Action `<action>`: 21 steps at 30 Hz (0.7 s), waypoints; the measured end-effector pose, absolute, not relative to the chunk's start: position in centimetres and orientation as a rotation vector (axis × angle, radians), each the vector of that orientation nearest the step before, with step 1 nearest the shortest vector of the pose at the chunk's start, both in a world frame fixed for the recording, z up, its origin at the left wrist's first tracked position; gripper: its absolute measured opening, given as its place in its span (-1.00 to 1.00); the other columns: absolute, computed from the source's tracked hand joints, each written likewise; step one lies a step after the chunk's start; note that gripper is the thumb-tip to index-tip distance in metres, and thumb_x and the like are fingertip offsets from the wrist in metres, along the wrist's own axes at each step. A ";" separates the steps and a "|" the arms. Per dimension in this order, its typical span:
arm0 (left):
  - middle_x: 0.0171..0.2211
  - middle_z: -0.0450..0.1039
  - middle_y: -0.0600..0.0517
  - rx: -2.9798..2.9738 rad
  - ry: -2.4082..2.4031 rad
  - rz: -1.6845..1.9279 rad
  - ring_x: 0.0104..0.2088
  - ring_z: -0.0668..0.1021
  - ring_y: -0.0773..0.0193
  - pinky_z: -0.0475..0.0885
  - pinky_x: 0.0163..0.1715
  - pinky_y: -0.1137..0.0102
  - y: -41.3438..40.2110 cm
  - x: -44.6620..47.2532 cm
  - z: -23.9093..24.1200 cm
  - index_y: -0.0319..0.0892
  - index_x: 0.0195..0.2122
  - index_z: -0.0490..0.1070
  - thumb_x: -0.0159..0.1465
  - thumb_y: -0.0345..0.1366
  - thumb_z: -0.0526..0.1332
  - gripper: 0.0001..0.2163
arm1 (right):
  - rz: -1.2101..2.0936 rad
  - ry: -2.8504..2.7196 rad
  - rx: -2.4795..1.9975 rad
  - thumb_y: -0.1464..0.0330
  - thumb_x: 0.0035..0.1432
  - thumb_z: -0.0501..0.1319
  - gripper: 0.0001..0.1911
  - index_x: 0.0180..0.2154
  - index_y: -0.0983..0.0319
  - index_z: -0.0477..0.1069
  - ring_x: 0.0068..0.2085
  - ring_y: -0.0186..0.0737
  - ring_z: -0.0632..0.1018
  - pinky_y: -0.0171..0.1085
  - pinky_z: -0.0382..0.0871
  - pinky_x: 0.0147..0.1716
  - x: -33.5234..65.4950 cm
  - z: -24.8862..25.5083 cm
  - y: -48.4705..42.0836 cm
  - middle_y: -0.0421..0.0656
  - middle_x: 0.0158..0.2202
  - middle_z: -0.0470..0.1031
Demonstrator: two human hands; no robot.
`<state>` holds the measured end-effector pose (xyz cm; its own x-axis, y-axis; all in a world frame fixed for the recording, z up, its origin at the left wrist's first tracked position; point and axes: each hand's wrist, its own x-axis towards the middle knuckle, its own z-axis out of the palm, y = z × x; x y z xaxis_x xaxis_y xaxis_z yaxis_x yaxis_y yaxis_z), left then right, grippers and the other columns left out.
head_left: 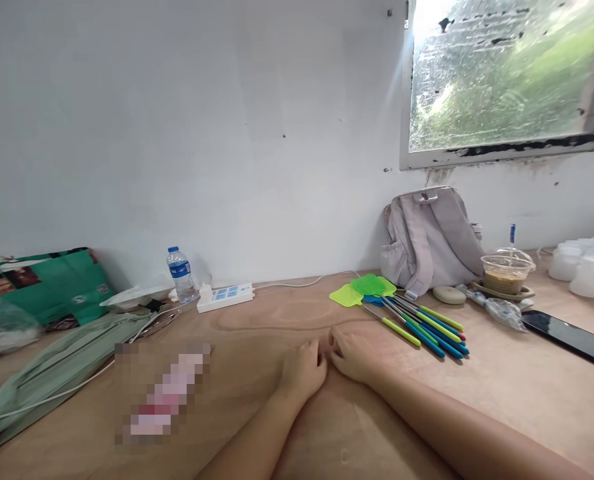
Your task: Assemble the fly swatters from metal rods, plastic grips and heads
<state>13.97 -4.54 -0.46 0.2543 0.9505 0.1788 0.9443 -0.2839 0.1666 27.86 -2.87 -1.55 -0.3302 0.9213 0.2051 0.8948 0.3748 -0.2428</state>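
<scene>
My left hand and my right hand rest side by side on the wooden table, fingertips nearly touching. Both lie palm down with the fingers loosely curled, and I see nothing in either. A bundle of fly swatters, green heads and blue and green handles, lies just right of my right hand without touching it.
A grey backpack leans on the wall under the window. A lidded drink cup, a phone and white jars are at the right. A power strip, water bottle, green bag and folded cloth lie at the left.
</scene>
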 end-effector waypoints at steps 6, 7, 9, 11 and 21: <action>-0.33 0.49 -0.10 2.401 2.005 0.287 -0.31 0.51 0.08 0.30 -0.40 0.32 -3.9 12.9 -0.1 -0.18 -0.33 0.35 0.18 -0.23 -0.03 -0.78 | 0.071 -2.242 -1.735 0.34 0.09 0.04 -0.86 -0.39 0.24 0.32 -0.36 -0.23 0.45 -0.32 -0.07 -0.52 28.7 -1.4 -1.1 -0.11 -0.37 0.48; -0.33 0.49 -0.10 2.379 2.021 0.273 -0.31 0.51 0.08 0.29 -0.40 0.32 -3.9 12.8 -0.1 -0.18 -0.33 0.35 0.18 -0.22 -0.04 -0.78 | 0.064 -2.233 -1.754 0.33 0.09 0.04 -0.85 -0.40 0.24 0.33 -0.37 -0.23 0.45 -0.32 -0.08 -0.52 28.6 -1.3 -1.1 -0.12 -0.38 0.48; -0.33 0.48 -0.10 2.339 2.038 0.254 -0.32 0.51 0.09 0.28 -0.41 0.33 -3.7 12.2 -0.1 -0.18 -0.34 0.35 0.19 -0.21 -0.04 -0.77 | 0.048 -2.214 -1.794 0.32 0.08 0.04 -0.83 -0.43 0.24 0.35 -0.38 -0.23 0.44 -0.31 -0.08 -0.53 28.7 -1.2 -1.1 -0.11 -0.40 0.47; -0.34 0.47 -0.08 2.336 1.995 0.252 -0.33 0.50 0.12 0.26 -0.42 0.35 -3.5 11.4 -0.2 -0.17 -0.36 0.33 0.20 -0.21 -0.04 -0.78 | 0.028 -2.206 -1.804 0.32 0.08 0.04 -0.81 -0.45 0.24 0.36 -0.38 -0.23 0.43 -0.31 -0.08 -0.52 28.9 -1.1 -1.1 -0.11 -0.41 0.47; -0.38 0.44 0.03 2.492 1.631 0.205 -0.40 0.43 0.28 0.18 -0.48 0.44 -3.4 8.9 0.1 -0.12 -0.39 0.29 0.18 -0.24 -0.01 -0.86 | -0.016 -2.298 -1.758 0.29 0.11 0.01 -0.75 -0.49 0.24 0.36 -0.40 -0.24 0.40 -0.30 -0.10 -0.52 30.0 -0.6 -1.2 -0.11 -0.40 0.47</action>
<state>8.90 -3.44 0.11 0.3971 0.9173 0.0286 0.8959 -0.3942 0.2046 30.01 -1.19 -0.60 -0.2423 0.9490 0.2018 0.9518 0.2729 -0.1403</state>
